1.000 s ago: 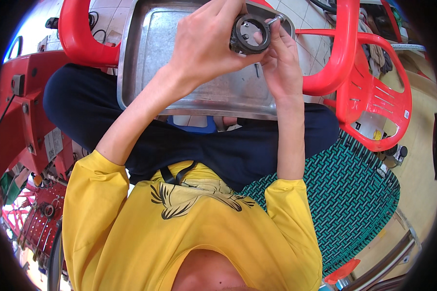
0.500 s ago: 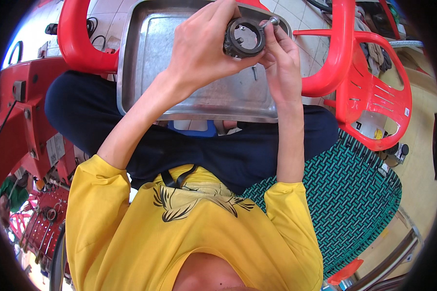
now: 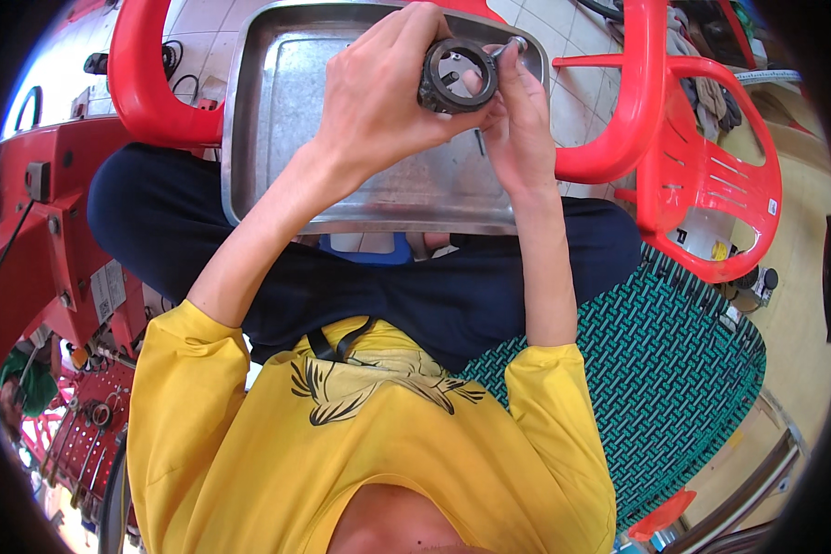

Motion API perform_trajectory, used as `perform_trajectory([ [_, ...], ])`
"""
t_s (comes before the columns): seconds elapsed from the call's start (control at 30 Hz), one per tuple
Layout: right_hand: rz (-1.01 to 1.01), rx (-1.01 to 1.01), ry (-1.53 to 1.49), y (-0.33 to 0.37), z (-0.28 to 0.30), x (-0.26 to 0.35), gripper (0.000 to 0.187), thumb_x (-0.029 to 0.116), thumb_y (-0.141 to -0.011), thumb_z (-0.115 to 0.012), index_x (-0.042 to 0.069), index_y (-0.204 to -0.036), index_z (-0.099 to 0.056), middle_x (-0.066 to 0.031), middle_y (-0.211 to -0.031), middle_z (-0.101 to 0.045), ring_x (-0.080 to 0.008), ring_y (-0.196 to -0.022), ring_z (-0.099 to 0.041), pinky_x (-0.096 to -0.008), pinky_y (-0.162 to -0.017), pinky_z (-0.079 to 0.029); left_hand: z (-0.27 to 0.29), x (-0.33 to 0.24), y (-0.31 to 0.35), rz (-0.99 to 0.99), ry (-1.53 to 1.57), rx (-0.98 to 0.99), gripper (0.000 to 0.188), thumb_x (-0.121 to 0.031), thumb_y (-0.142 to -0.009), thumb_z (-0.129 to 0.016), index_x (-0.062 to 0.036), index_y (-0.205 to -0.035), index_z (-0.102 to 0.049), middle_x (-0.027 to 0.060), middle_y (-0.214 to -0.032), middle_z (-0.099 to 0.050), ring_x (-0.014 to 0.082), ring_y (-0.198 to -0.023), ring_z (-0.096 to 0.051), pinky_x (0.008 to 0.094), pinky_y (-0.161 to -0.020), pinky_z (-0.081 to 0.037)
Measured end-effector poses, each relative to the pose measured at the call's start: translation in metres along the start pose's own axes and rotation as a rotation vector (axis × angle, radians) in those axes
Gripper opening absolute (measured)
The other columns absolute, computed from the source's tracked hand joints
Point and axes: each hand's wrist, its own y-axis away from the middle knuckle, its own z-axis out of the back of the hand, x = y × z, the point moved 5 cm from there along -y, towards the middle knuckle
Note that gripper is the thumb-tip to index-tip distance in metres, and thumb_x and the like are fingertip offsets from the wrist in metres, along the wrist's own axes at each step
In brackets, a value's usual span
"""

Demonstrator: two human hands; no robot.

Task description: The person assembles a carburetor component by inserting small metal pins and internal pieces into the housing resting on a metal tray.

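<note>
My left hand [image 3: 376, 109] is closed around the side of a black ring-shaped metal part [image 3: 430, 90], holding it up over a metal tray [image 3: 305, 120]. Through the ring's round opening a pale inner plate shows, along with a small dark peg and what looks like a fingertip. My right hand [image 3: 523, 148] is at the ring's right side. Between its thumb and fingers sticks out a silver bolt [image 3: 517, 43], round end up; its lower part is hidden. Partly behind the right hand, a small dark screw [image 3: 480, 143] lies in the tray.
The tray sits across a red plastic chair [image 3: 609, 152], in front of my crossed legs. Another red chair [image 3: 711, 175] stands at right, beside a green woven seat [image 3: 656, 369]. Red machinery [image 3: 65, 212] is close on the left. Cables [image 3: 171, 60] lie on the tiled floor.
Both hands and the ring part have shifted slightly left. My right hand has moved in closer, and a fingertip now seems to show inside the ring's opening.
</note>
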Motion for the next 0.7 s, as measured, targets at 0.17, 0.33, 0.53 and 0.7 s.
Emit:
perform_trajectory([
  [0.17, 0.071, -0.134, 0.091, 0.003, -0.005, 0.007, 0.025, 0.029, -0.103, -0.064, 0.006, -0.112, -0.067, 0.0013, -0.099, -0.068, -0.0031, -0.085, -0.063, -0.022, -0.069, -0.049, -0.001, 0.0, 0.0, 0.001, 0.034, 0.025, 0.055, -0.034, -0.068, -0.095, -0.006, -0.095, -0.056, 0.01, -0.083, -0.066, 0.024, -0.072, -0.068, 0.0309, -0.065, -0.053],
  [0.33, -0.007, -0.085, -0.038, 0.003, -0.011, 0.007, 0.027, 0.031, -0.103, -0.065, 0.006, -0.112, -0.067, 0.0016, -0.1, -0.067, -0.0025, -0.087, -0.061, -0.0213, -0.068, -0.047, 0.002, -0.001, 0.0, 0.001, 0.02, 0.009, 0.055, -0.033, -0.068, -0.095, -0.0056, -0.096, -0.056, 0.0102, -0.082, -0.066, 0.0242, -0.073, -0.067, 0.0309, -0.066, -0.053],
  [0.53, -0.008, -0.003, -0.041, -0.001, 0.008, 0.002, 0.032, 0.037, -0.107, -0.055, 0.007, -0.115, -0.063, 0.0005, -0.104, -0.067, -0.0064, -0.097, -0.064, -0.0257, -0.081, -0.052, -0.001, -0.006, 0.0, -0.028, 0.037, 0.017, 0.055, -0.032, -0.068, -0.095, -0.0056, -0.096, -0.056, 0.0098, -0.082, -0.065, 0.0248, -0.072, -0.066, 0.0318, -0.066, -0.053],
  [0.7, -0.068, -0.04, -0.058, 0.006, 0.002, 0.01, 0.03, 0.041, -0.102, -0.063, 0.012, -0.109, -0.065, 0.0067, -0.088, -0.058, -0.0019, -0.081, -0.053, -0.0205, -0.07, -0.043, -0.003, -0.007, 0.0, -0.03, 0.017, 0.013, 0.054, -0.031, -0.067, -0.095, -0.0055, -0.096, -0.057, 0.0092, -0.082, -0.065, 0.0235, -0.072, -0.066, 0.0321, -0.066, -0.053],
])
